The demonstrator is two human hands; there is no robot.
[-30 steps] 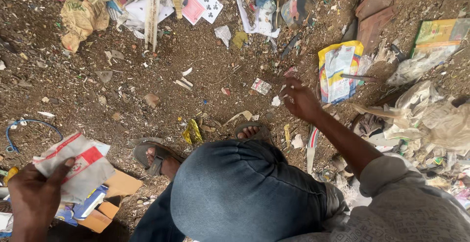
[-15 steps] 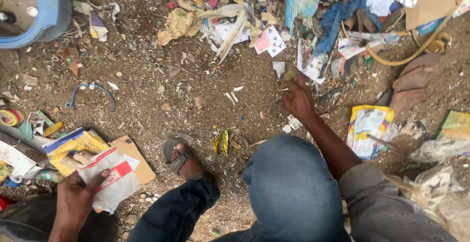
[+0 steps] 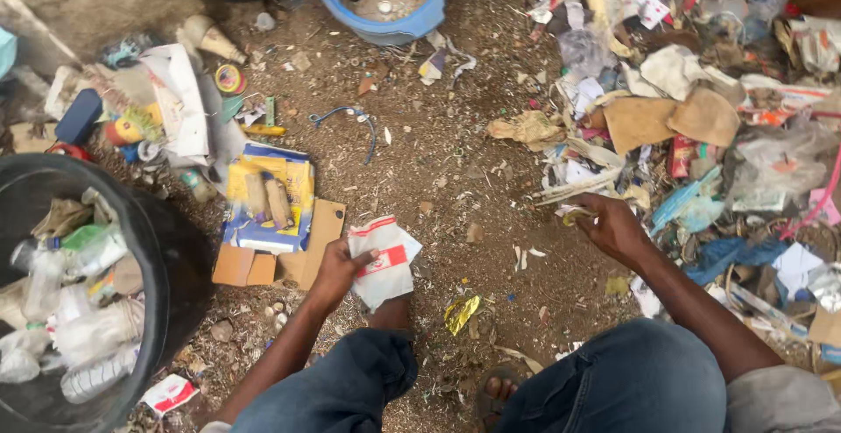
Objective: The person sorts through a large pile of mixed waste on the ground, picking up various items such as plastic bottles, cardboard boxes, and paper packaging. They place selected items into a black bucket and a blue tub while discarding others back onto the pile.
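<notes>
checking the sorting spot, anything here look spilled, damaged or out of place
Litter covers the dirt ground, thickest in the heap of paper and plastic on the right. A flattened cardboard box lies crushed beside the black bin. The left hand holds a crumpled white and red wrapper.

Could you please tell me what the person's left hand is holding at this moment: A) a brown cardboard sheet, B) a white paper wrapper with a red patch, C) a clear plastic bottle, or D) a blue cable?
B: the left hand grips a white paper wrapper with a red patch above the dirt ground, beside the flattened cardboard.
</notes>
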